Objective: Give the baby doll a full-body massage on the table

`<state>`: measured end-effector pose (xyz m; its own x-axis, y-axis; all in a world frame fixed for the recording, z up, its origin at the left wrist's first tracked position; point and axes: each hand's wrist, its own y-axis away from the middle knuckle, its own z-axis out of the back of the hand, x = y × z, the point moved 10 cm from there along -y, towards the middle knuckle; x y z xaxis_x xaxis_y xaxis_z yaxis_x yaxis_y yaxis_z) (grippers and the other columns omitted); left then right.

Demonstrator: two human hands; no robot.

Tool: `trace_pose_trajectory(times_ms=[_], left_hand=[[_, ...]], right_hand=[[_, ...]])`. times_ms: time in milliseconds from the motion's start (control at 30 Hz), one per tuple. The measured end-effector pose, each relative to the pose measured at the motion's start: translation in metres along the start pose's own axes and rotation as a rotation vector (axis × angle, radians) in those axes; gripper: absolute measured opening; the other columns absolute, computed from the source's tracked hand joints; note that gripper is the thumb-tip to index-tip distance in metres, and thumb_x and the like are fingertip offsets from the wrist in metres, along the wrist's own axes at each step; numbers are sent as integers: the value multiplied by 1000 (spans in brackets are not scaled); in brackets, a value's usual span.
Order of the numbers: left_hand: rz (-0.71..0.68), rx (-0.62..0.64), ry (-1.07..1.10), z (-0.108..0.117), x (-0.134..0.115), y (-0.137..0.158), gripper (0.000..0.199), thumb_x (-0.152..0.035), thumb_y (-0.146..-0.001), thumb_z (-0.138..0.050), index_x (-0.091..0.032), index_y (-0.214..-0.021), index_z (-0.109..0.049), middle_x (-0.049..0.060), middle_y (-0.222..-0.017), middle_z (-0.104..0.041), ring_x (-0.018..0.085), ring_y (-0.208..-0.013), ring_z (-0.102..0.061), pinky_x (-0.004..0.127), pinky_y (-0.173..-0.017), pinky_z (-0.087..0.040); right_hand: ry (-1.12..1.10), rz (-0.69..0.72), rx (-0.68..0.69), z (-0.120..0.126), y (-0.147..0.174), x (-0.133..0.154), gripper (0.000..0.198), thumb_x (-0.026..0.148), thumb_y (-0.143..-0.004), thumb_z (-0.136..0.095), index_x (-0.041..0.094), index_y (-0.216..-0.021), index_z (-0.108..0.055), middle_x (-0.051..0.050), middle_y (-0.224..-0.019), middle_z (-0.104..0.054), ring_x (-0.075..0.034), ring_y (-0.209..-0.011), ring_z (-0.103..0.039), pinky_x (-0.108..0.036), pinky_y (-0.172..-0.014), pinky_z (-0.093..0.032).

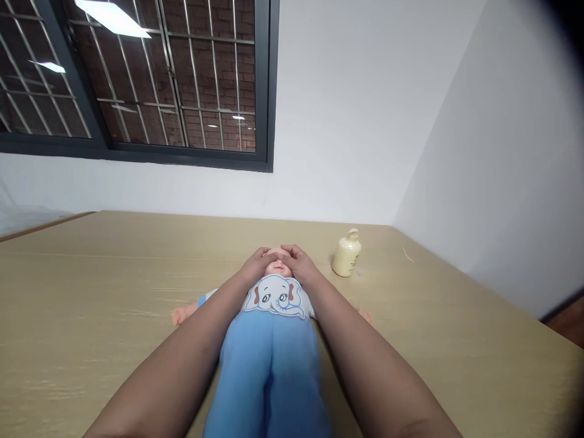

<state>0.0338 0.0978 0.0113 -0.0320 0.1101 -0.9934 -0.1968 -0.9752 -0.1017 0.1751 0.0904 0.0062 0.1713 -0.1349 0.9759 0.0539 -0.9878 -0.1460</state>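
Note:
A baby doll point(274, 340) in blue trousers and a white top with an elephant face lies on its back on the table, head away from me. My left hand point(258, 265) cups the left side of the doll's head, its thumb over the brow and eye area. On the opposite side, my right hand point(299, 264) curves round the head in the same way, thumb near the other eye. Both thumbs nearly meet, hiding the eyes; the mouth shows below them. My forearms cover parts of the doll's outstretched arms.
A cream pump bottle point(347, 255) stands upright right of the doll's head. Beyond it a thin pale strand point(407, 254) lies on the wood-coloured table point(114, 286). White walls point(337, 121) border the far and right sides, with a barred window point(182, 79) at the upper left.

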Motion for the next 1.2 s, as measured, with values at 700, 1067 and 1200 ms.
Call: trace_pose_trajectory(times_ms=[700, 1067, 1200], left_hand=[[102, 382, 299, -19, -9, 25, 85, -26, -62, -86, -24, -139, -50, 15, -138, -56, 32, -118, -61, 43, -96, -50], [-109, 131, -89, 6, -15, 16, 80, -38, -62, -85, -21, -135, -57, 16, -137, -59, 35, -120, -59, 43, -97, -49], [-155, 26, -163, 16, -10, 12, 80, -40, -62, -84, -19, -135, -58, 15, -135, -61, 36, -120, -59, 43, -98, -48]], right_hand=[[-99, -199, 398, -14, 31, 12, 106, 21, -63, -86, 30, -152, -29, -9, -152, -43, -26, -126, -56, -41, -104, -47], [298, -8, 185, -2, 16, 10, 114, 38, -60, -89, 27, -154, -26, -10, -150, -45, -26, -130, -52, -42, -108, -43], [402, 82, 22, 12, 7, 11, 103, 41, -55, -90, 25, -146, -43, -10, -145, -51, -29, -125, -56, -45, -107, -45]])
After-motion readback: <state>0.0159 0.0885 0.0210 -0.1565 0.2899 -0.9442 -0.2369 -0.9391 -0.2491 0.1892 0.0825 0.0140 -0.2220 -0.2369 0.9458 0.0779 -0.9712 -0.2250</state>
